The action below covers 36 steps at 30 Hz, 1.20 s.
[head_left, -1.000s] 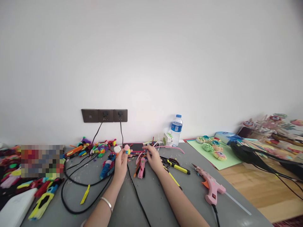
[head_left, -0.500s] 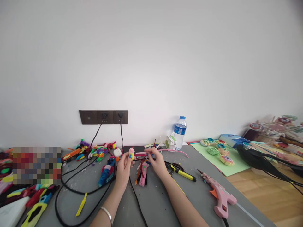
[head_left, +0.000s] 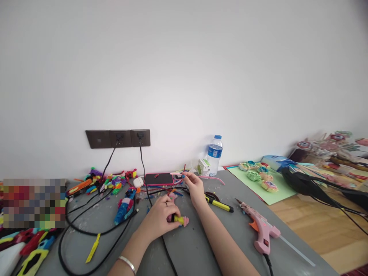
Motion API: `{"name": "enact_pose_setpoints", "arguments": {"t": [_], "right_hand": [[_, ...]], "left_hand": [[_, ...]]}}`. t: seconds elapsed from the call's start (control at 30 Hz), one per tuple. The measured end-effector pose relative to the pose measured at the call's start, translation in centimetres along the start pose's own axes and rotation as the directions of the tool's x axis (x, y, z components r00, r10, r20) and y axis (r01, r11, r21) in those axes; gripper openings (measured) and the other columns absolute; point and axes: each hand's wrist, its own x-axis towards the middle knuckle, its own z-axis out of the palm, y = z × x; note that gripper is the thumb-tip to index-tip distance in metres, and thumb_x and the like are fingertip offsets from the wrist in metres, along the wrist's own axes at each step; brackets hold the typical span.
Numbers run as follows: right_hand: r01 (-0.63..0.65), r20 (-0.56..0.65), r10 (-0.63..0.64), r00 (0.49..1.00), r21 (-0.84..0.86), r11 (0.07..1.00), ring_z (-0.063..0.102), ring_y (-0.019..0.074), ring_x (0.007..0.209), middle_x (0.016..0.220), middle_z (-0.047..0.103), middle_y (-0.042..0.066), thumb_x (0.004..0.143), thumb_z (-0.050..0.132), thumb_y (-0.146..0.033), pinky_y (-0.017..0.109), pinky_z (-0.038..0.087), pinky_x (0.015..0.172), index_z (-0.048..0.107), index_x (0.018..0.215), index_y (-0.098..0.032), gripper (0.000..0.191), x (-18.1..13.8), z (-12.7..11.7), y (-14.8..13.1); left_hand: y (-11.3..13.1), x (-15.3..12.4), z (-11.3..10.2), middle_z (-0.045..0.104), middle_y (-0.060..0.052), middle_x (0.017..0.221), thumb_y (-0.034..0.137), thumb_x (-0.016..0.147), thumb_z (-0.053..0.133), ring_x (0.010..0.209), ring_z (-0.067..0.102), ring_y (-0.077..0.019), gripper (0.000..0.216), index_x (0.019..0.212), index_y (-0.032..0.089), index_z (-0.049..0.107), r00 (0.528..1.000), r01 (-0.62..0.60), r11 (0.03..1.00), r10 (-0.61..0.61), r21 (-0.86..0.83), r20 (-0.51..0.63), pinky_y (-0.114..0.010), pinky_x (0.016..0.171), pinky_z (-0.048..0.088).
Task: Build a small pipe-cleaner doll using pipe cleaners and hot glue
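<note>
My left hand (head_left: 163,215) is low over the grey table (head_left: 198,245), its fingers closed round a small yellow figure with a pink top (head_left: 181,220). The figure lies tilted sideways, its pink end pointing right. Under and beyond these fingers is a pink item (head_left: 171,196), mostly hidden; I cannot tell whether the hand grips it too. Farther back, my right hand (head_left: 194,188) pinches a thin pink pipe cleaner (head_left: 176,174), whose free end points left. A phone (head_left: 159,179) with a red item on it lies behind the hands.
A pink glue gun (head_left: 263,230) and a yellow-black cutter (head_left: 220,204) lie to the right. A water bottle (head_left: 215,155) and a small box (head_left: 203,167) stand by the wall. Black cables (head_left: 61,245) loop at left near a blue fuzzy figure (head_left: 123,209). Fabric flowers rest on green paper (head_left: 278,197).
My left hand has come down towards the pink item on the table and turned the yellow figure from upright to sideways. My right hand has lifted the pink pipe cleaner slightly.
</note>
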Motion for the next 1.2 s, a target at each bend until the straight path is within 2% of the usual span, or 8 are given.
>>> {"name": "enact_pose_setpoints", "arguments": {"t": [0.1, 0.17, 0.23, 0.3, 0.4, 0.73, 0.9, 1.2], "right_hand": [[-0.019, 0.101, 0.018, 0.995, 0.007, 1.000, 0.063, 0.0209, 0.079, 0.082, 0.071, 0.005, 0.067, 0.076, -0.041, 0.032, 0.048, 0.073, 0.072, 0.080, -0.019, 0.026, -0.3, 0.3, -0.5], [-0.008, 0.186, 0.012, 0.982, -0.019, 1.000, 0.062, 0.0202, 0.076, 0.082, 0.070, 0.005, 0.069, 0.076, -0.043, 0.031, 0.048, 0.071, 0.071, 0.080, -0.019, 0.026, -0.5, 0.4, -0.7], [0.030, 0.260, -0.013, 0.966, -0.060, 0.998, 0.061, 0.0189, 0.072, 0.080, 0.069, 0.005, 0.073, 0.073, -0.043, 0.030, 0.048, 0.067, 0.071, 0.080, -0.020, 0.025, -0.6, 0.5, -0.9], [0.082, 0.308, -0.050, 0.950, -0.092, 0.992, 0.058, 0.0175, 0.069, 0.078, 0.066, 0.004, 0.076, 0.070, -0.042, 0.029, 0.046, 0.063, 0.070, 0.080, -0.020, 0.022, -0.8, 0.6, -0.9], [0.155, 0.360, -0.104, 0.927, -0.114, 0.981, 0.057, 0.0172, 0.071, 0.080, 0.065, 0.004, 0.079, 0.067, -0.037, 0.028, 0.044, 0.062, 0.070, 0.080, -0.020, 0.017, -0.9, 0.6, -0.9], [0.240, 0.376, -0.186, 0.908, -0.103, 0.965, 0.060, 0.0192, 0.081, 0.083, 0.065, 0.005, 0.081, 0.065, -0.032, 0.030, 0.046, 0.070, 0.070, 0.080, -0.020, 0.013, -1.1, 0.8, -1.2], [0.226, 0.364, -0.185, 0.913, -0.075, 0.971, 0.060, 0.0198, 0.082, 0.084, 0.066, 0.005, 0.081, 0.066, -0.033, 0.031, 0.046, 0.072, 0.070, 0.082, -0.021, 0.013, -1.3, 0.9, -1.5], [0.236, 0.355, -0.196, 0.914, -0.073, 0.969, 0.061, 0.0203, 0.083, 0.085, 0.066, 0.006, 0.081, 0.066, -0.035, 0.031, 0.046, 0.072, 0.071, 0.081, -0.021, 0.015, -1.3, 1.1, -1.7]], "left_hand": [[-0.5, 0.2, -0.1, 0.070, -0.003, 0.083, 0.022, 0.074, 0.072, 0.093, 0.056, -0.0232, 0.006, 0.079, 0.023, 0.068, 0.997, -0.028, 0.999, 0.026, -0.025, -0.068, -0.037, 0.088, 0.042], [-1.1, 0.3, -0.3, 0.068, -0.004, 0.085, 0.026, 0.079, 0.066, 0.090, 0.057, -0.0225, 0.005, 0.082, 0.022, 0.065, 0.983, 0.024, 0.995, -0.042, -0.102, -0.181, -0.036, 0.084, 0.044], [-1.7, 0.5, -0.6, 0.065, -0.004, 0.082, 0.029, 0.084, 0.057, 0.082, 0.059, -0.0207, 0.010, 0.082, 0.021, 0.061, 0.926, 0.116, 0.967, -0.188, -0.227, -0.327, -0.033, 0.075, 0.046], [-2.3, 0.6, -1.1, 0.064, -0.004, 0.080, 0.037, 0.085, 0.054, 0.076, 0.060, -0.0195, 0.017, 0.083, 0.021, 0.059, 0.833, 0.176, 0.908, -0.343, -0.379, -0.434, -0.030, 0.070, 0.046], [-3.0, 0.6, -1.5, 0.066, -0.005, 0.076, 0.045, 0.086, 0.052, 0.075, 0.063, -0.0195, 0.027, 0.083, 0.019, 0.061, 0.774, 0.167, 0.821, -0.453, -0.546, -0.443, -0.028, 0.067, 0.048], [-3.5, 0.6, -1.0, 0.070, -0.006, 0.079, 0.043, 0.078, 0.063, 0.070, 0.062, -0.0190, 0.029, 0.090, 0.017, 0.069, 0.838, 0.232, 0.759, -0.474, -0.608, -0.272, -0.028, 0.062, 0.048], [-3.2, 0.6, -1.0, 0.069, -0.005, 0.078, 0.040, 0.080, 0.062, 0.071, 0.063, -0.0193, 0.024, 0.081, 0.017, 0.068, 0.872, 0.216, 0.796, -0.418, -0.566, -0.254, -0.029, 0.065, 0.049], [-3.3, 0.4, -0.8, 0.064, -0.003, 0.073, 0.036, 0.082, 0.058, 0.068, 0.059, -0.0169, 0.021, 0.082, 0.016, 0.064, 0.898, 0.239, 0.786, -0.402, -0.571, -0.178, -0.026, 0.064, 0.044]]}}
